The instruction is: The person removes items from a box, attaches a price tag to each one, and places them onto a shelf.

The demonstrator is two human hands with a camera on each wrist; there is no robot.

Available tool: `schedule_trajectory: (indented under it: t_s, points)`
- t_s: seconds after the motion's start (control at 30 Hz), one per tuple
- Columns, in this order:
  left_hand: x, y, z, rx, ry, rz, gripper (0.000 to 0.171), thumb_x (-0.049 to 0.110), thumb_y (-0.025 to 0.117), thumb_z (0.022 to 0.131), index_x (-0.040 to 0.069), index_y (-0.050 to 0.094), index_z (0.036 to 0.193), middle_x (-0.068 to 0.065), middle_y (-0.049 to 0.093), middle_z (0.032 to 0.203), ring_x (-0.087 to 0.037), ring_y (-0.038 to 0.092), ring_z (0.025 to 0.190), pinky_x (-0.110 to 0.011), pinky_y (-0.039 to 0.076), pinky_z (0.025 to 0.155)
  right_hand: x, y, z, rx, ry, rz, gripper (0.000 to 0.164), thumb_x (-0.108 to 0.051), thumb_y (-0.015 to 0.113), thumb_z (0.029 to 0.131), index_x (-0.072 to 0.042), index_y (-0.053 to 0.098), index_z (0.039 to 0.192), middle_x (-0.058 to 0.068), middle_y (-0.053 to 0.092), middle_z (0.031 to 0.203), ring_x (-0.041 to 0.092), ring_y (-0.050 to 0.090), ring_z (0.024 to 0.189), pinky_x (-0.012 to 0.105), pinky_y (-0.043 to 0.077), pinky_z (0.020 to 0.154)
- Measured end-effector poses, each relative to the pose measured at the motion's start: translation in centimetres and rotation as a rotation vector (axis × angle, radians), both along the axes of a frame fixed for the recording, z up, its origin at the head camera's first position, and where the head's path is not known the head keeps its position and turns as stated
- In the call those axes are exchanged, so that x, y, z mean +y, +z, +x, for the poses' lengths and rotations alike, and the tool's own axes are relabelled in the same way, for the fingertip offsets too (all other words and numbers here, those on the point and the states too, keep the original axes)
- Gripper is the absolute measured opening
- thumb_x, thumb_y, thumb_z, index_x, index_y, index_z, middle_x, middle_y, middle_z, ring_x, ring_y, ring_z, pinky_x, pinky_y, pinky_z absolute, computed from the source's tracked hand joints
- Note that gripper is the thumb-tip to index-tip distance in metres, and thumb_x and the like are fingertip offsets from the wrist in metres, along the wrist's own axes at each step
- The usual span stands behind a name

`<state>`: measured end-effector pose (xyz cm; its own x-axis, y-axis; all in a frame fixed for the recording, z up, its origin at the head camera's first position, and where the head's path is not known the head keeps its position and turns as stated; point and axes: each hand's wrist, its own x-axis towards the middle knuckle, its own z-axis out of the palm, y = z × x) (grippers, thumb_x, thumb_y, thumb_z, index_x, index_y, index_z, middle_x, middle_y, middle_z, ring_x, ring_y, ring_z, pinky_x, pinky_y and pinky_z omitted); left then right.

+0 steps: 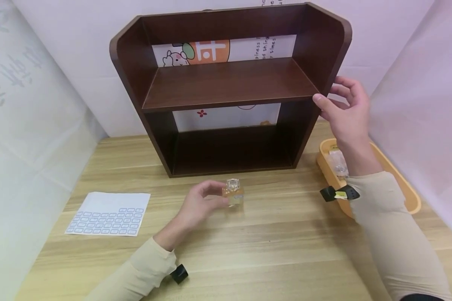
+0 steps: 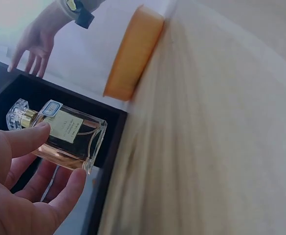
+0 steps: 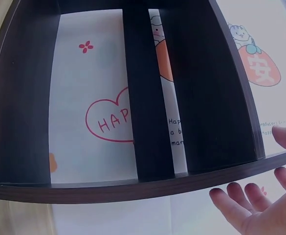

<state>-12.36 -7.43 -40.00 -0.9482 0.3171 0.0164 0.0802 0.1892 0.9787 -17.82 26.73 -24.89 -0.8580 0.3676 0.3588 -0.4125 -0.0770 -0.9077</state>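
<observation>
A: Nearest first. Left hand [image 1: 203, 198], gripping what?
B: Perfume bottle [image 1: 233, 196]. Pinched between thumb and fingers, in front of the shelf [image 1: 226, 81]. Can't tell if touching the table [image 1: 267, 255]. Thumb mostly off the label, probably to leave print readable.
A: Appearance?
B: Clear squared glass, faceted cap [image 2: 17, 114], gold collar, amber-tinted in head view, thin tube inside. Blue-bordered sticker [image 2: 51, 108] near the neck.
A: Further out?
B: On the left, label sheet [image 1: 113, 209]: flat, rows of similar blue-bordered labels, upper part mostly blank. Probably placed for left-side reach. On the right, orange tray [image 2: 135, 54] with clear packet [image 1: 339, 163] inside, likely parked beside the shelf for working room.
A: Right hand [image 1: 348, 108]?
B: On the shelf's right side panel. Thumb at front edge, fingers round the outer face. Probably steadying; can't tell how firmly.
A: Behind?
B: Printed backdrop [image 3: 262, 66], partly visible through the shelf's open back.
</observation>
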Motion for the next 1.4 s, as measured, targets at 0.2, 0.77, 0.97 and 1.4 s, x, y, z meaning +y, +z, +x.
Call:
schedule_trajectory:
  t_s: [0.2, 0.77, 0.97, 1.4]
  points:
    - [-0.6, 2.2, -0.3, 0.061, 0.030, 0.043, 0.036, 0.003, 0.082, 0.081, 0.011, 0.073, 0.115, -0.006, 0.071, 0.107, -0.023, 0.066, 0.104, -0.035, 0.057, 0.085, 0.0, -0.2, -0.8, 0.013, -0.015, 0.014, 0.046, -0.003, 0.081, 0.082, -0.015, 0.064, 0.122, 0.008, 0.062, 0.113, 0.020, 0.068, 0.080, 0.022, 0.058, 0.062]
    - [-2.7, 9.5, -1.1, 0.319, 0.077, 0.202, 0.035, -0.005, 0.077, 0.085, -0.003, 0.069, 0.119, -0.014, 0.071, 0.102, -0.021, 0.067, 0.091, -0.027, 0.059, 0.076, -0.1, 0.4, -1.6, 0.009, -0.051, 0.054, 0.041, -0.004, 0.076, 0.085, -0.017, 0.065, 0.123, 0.007, 0.063, 0.112, 0.020, 0.064, 0.082, 0.021, 0.058, 0.064]
    - [-3.0, 12.4, -1.8, 0.421, 0.107, 0.220, 0.035, -0.007, 0.076, 0.085, -0.005, 0.069, 0.119, -0.010, 0.072, 0.101, -0.020, 0.067, 0.090, -0.026, 0.058, 0.076, -0.2, 0.4, -1.6, 0.012, -0.047, 0.049, 0.041, -0.003, 0.076, 0.085, -0.017, 0.066, 0.123, 0.007, 0.063, 0.110, 0.019, 0.065, 0.081, 0.021, 0.058, 0.063]
    - [-3.8, 17.5, -5.2, 0.455, 0.181, 0.335, 0.031, -0.002, 0.075, 0.088, 0.005, 0.073, 0.118, -0.011, 0.071, 0.101, -0.020, 0.063, 0.085, -0.023, 0.055, 0.073, -0.1, 0.1, -1.4, 0.005, -0.029, 0.066, 0.044, -0.003, 0.077, 0.086, -0.017, 0.066, 0.126, 0.007, 0.063, 0.110, 0.020, 0.065, 0.082, 0.021, 0.058, 0.063]
